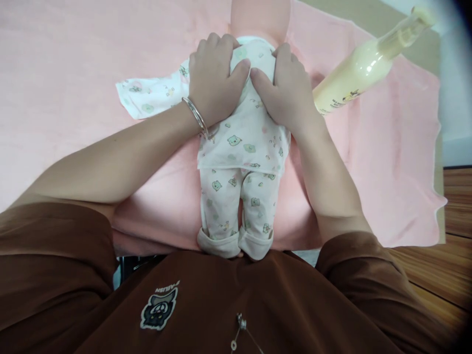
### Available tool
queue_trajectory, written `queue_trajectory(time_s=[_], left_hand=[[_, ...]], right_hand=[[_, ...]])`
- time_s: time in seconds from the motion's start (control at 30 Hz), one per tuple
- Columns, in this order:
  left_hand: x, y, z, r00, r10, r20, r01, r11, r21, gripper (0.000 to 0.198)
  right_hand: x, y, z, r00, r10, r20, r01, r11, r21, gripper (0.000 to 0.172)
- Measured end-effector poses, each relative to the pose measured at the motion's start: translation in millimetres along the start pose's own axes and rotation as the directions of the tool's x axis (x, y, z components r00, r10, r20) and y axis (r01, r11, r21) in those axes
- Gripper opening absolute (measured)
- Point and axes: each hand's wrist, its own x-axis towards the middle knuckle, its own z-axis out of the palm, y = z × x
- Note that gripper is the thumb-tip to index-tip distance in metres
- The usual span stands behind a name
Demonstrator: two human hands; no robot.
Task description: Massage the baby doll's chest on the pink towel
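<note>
On the pink towel [391, 162], the baby doll [236, 147] lies feet toward me in printed pajamas, and I have my left hand [217, 78] and right hand [283, 93] spread flat on its chest, close together, clamping nothing. With no grip, I judge it could slide on the soft pile; the bangle [195, 115] might snag the pajamas, and a sideways drift could nudge the lotion bottle [354, 73].
</note>
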Motion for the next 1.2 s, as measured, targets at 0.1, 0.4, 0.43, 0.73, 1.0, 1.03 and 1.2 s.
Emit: queue_trajectory(time_s=[0.1, 0.4, 0.43, 0.73, 1.0, 1.03, 1.2], left_hand=[[1.1, -1.4, 1.5, 1.000, 0.005, 0.003, -0.005, 1.000, 0.000, 0.019], [-12.7, 7.3, -6.3, 0.992, 0.127, 0.016, -0.128, 0.984, 0.125, 0.033], [-16.6, 9.9, -9.2, 0.983, 0.182, 0.025, -0.184, 0.972, 0.146, 0.032], [-3.6, 3.8, -13.1, 0.990, 0.129, 0.047, -0.127, 0.990, -0.053, 0.031], [-3.8, 2.9, -8.8, 0.984, 0.148, 0.096, -0.161, 0.976, 0.149, 0.022], [-7.0, 5.1, -11.0, 0.981, 0.165, 0.105, -0.183, 0.966, 0.185, 0.022], [-20.6, 15.6, -19.2, 0.942, 0.277, 0.188, -0.322, 0.905, 0.277, 0.033]], right_hand=[[-0.6, -0.9, -0.2, 1.000, -0.011, -0.005, 0.011, 1.000, 0.019, 0.040], [-0.1, 0.0, 2.1, 1.000, 0.016, -0.006, -0.016, 1.000, 0.007, 0.040], [0.3, 0.7, 1.6, 1.000, 0.012, 0.001, -0.012, 1.000, -0.009, 0.039], [-28.0, -36.3, -10.4, 0.997, -0.080, -0.019, 0.071, 0.954, -0.291, 0.047], [-37.3, -52.7, -9.9, 0.995, -0.094, -0.038, 0.075, 0.935, -0.347, 0.038], [-33.8, -48.7, -9.5, 0.995, -0.084, -0.047, 0.065, 0.943, -0.326, 0.037], [-14.9, -22.7, -7.4, 0.992, -0.120, -0.031, 0.112, 0.973, -0.202, 0.038]])
